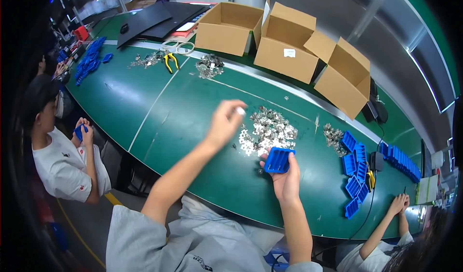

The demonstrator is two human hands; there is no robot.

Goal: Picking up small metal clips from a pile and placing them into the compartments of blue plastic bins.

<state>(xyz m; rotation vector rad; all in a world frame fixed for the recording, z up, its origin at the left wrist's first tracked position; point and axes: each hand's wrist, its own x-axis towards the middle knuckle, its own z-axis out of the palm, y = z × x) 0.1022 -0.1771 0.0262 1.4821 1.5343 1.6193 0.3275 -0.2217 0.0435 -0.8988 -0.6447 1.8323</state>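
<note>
My right hand (288, 179) holds a small blue plastic tray (278, 160) with long slots, its thumb along the right side and its fingers behind. My left hand (224, 126) is raised over the green table, left of a spread heap of small silvery-white metal pieces (270, 131). Its fingers are drawn together, and a small whitish piece (240, 111) shows at the tips. Motion blurs this hand slightly, so the exact shape of the piece is unclear. The tray is just below the heap's near edge.
Three open cardboard boxes (285, 62) line the table's far side. More blue trays (356, 168) lie at right beside a metal-piece pile (333, 139). Yellow-handled pliers (170, 63) lie at far left. One co-worker (65, 156) sits left, another's hands (398, 204) rest right.
</note>
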